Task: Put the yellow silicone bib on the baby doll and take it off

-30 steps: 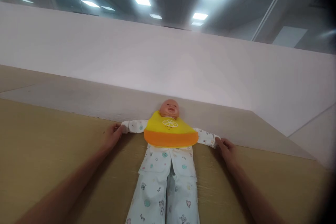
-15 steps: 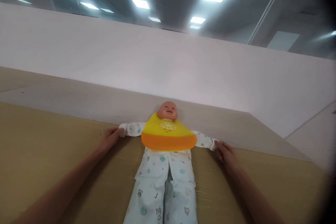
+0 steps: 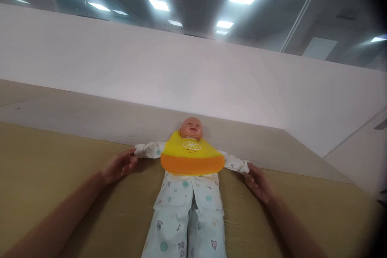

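The bare left forearm (image 3: 60, 217) and bare right forearm (image 3: 290, 225) are seen uncovered as far as the lower edge. The bare left hand (image 3: 119, 166) and bare right hand (image 3: 258, 182) are slim-fingered; the nails seem short and plain, though blurred.

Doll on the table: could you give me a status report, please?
Left hand open by one sleeve cuff; right hand open by the other. Doll flat on back on table, bib on chest.

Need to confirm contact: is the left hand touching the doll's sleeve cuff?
Cannot tell. In the head view the left hand ends right at the doll's sleeve cuff, but motion blur hides whether there is a gap between them.
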Motion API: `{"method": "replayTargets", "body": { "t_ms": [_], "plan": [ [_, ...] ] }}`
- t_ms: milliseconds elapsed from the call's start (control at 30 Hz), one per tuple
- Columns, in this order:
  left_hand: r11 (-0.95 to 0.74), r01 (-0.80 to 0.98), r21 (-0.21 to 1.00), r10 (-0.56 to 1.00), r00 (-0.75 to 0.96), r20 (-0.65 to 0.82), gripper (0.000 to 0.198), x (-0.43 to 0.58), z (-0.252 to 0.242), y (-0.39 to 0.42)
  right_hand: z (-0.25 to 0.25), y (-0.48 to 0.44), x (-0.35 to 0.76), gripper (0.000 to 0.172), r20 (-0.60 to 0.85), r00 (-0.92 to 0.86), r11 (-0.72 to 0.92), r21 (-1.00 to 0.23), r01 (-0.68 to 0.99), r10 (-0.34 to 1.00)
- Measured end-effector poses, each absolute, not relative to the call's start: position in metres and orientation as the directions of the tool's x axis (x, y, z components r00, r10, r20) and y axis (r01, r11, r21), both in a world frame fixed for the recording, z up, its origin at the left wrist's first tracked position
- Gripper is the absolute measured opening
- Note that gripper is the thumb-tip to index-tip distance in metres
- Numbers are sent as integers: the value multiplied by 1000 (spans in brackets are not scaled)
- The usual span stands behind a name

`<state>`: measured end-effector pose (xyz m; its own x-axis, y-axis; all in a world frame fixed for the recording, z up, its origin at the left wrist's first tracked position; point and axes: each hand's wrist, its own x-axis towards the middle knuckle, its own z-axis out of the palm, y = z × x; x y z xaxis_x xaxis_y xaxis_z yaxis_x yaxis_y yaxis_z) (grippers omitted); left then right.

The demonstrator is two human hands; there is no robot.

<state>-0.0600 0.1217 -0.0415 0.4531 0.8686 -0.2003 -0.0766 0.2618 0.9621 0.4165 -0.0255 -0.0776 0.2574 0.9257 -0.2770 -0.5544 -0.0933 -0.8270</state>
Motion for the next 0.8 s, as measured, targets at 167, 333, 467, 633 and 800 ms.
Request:
{"method": "replayTargets", "body": {
  "t_ms": [167, 333, 467, 633, 800],
  "plan": [
    [385, -217, 897, 837, 491, -241, 33, -63, -51, 130, -86, -23, 422, 43, -256, 187, -75, -755, -652, 948],
    [394, -227, 891, 841, 481, -250, 33, -61, -52, 131, -87, -22, 422, 46, -273, 208, -61, -729, -682, 939],
    [400, -229, 887, 859, 431, -276, 32, -57, -48, 127, -84, -22, 419, 48, -284, 269, -23, -726, -687, 921],
    [410, -235, 881, 865, 406, -294, 29, -55, -45, 125, -79, -22, 417, 49, -281, 316, 2, -744, -669, 906],
    [402, -228, 887, 861, 423, -282, 27, -56, -47, 129, -79, -25, 418, 46, -288, 300, -43, -782, -622, 909]
  ]
}}
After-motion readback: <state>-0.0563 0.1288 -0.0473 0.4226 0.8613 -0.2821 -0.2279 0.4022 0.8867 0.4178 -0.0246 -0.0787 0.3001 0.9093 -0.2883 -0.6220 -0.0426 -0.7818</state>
